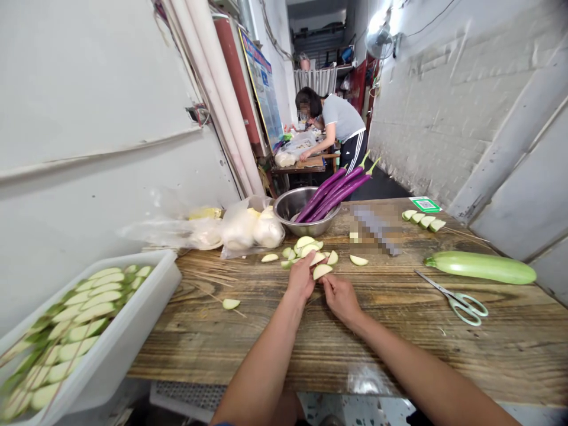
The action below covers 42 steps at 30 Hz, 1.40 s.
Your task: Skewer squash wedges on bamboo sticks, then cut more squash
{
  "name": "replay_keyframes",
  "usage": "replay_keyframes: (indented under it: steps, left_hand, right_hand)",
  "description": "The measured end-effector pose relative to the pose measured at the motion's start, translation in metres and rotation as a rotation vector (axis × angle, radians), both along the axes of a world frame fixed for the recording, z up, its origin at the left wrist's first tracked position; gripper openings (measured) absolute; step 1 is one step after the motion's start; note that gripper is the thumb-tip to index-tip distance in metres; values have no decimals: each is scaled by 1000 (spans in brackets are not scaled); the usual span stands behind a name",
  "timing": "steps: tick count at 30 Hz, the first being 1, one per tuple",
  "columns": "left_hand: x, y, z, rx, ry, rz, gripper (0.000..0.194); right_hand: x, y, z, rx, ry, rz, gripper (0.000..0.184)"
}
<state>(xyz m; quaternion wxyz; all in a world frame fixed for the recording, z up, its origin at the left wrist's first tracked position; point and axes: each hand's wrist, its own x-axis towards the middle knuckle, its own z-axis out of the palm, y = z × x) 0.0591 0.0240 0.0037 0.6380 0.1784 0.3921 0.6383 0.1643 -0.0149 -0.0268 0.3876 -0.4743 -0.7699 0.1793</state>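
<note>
My left hand is closed in a pinch on a pale green zucchini slice over the wooden table. My right hand is closed just below the same slice, its fingertips meeting the left hand's; what it grips is too small to make out. A small heap of loose slices lies right behind my hands. One slice lies apart at the left beside thin wooden skewers.
A white tub of skewered slices sits at the left. Behind are plastic bags, a steel bowl holding purple eggplants, a whole zucchini, scissors and more slices. Another person works at a far table.
</note>
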Motion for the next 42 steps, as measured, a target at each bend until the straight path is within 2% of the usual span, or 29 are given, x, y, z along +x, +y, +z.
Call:
replay_keyframes:
  steps: [11, 18, 24, 32, 36, 42]
  left_hand:
    - [5, -1, -6, 15, 5, 13, 17]
    - [10, -4, -5, 23, 82, -37, 22]
    - [-7, 3, -3, 56, 64, -3, 33]
    - [-23, 8, 2, -88, 3, 29, 21]
    - [-20, 7, 3, -76, 21, 70, 14]
    - [-14, 3, 4, 17, 83, 84, 17]
  right_hand:
    - [2, 0, -1, -30, 19, -10, 27]
    - [3, 2, -1, -38, 30, -15, 28]
    - [3, 1, -1, -19, 17, 0, 27]
    - [1, -2, -2, -25, -30, 76, 25]
    - [1, -2, -3, -19, -25, 90, 25]
    - [4, -3, -4, -24, -12, 78, 26]
